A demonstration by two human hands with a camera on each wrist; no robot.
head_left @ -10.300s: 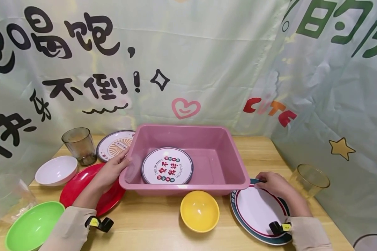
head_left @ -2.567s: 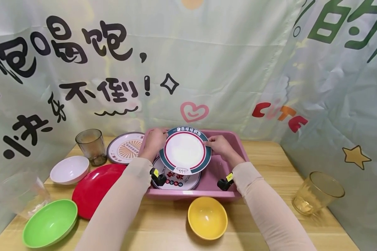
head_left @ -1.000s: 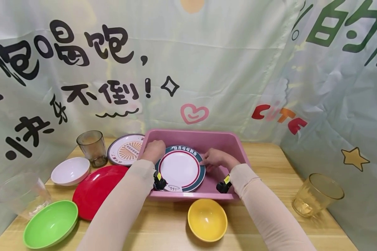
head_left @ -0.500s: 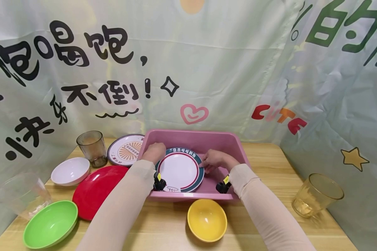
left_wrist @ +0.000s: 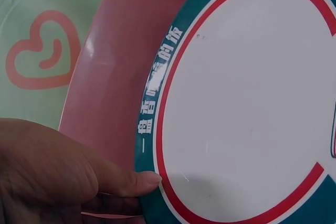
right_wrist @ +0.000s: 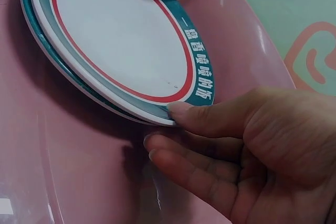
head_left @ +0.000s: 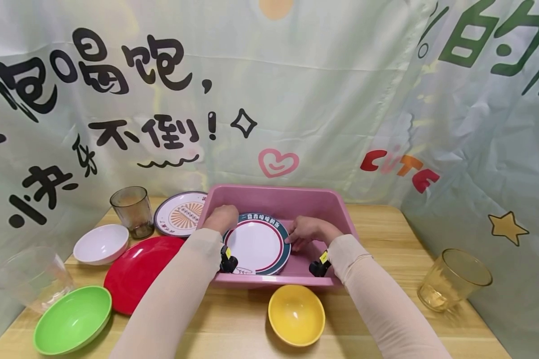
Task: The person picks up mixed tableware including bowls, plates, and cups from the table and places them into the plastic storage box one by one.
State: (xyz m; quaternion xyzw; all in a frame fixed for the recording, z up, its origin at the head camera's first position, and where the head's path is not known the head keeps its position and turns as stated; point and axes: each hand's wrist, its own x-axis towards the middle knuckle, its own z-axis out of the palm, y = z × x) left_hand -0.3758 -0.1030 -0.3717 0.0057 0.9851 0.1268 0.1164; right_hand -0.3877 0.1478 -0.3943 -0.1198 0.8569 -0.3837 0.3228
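A white plate point(head_left: 255, 247) with a teal rim and a red ring lies inside the pink basin point(head_left: 296, 197). My left hand point(head_left: 222, 218) holds its left rim; in the left wrist view the thumb point(left_wrist: 144, 182) rests on the teal edge, with fingers below. At the opposite rim is my right hand point(head_left: 310, 230). The right wrist view shows its thumb point(right_wrist: 191, 115) on top of the edge and curled fingers just under it. Beneath this plate, the edge of another plate point(right_wrist: 79, 85) shows there. The printed plate seen earlier in the basin is covered.
A yellow bowl point(head_left: 296, 315) stands before the basin. To the left are a red plate point(head_left: 136, 274), green bowl point(head_left: 72, 319), white bowl point(head_left: 101, 244), brown glass point(head_left: 132, 212), clear cup point(head_left: 31, 279) and patterned plate point(head_left: 179, 213). An amber glass point(head_left: 453, 279) stands right.
The teal-rimmed plate, earlier on the table at right, was carried over the basin and lowered onto the printed plate. In the last second it has shifted slightly down and left.
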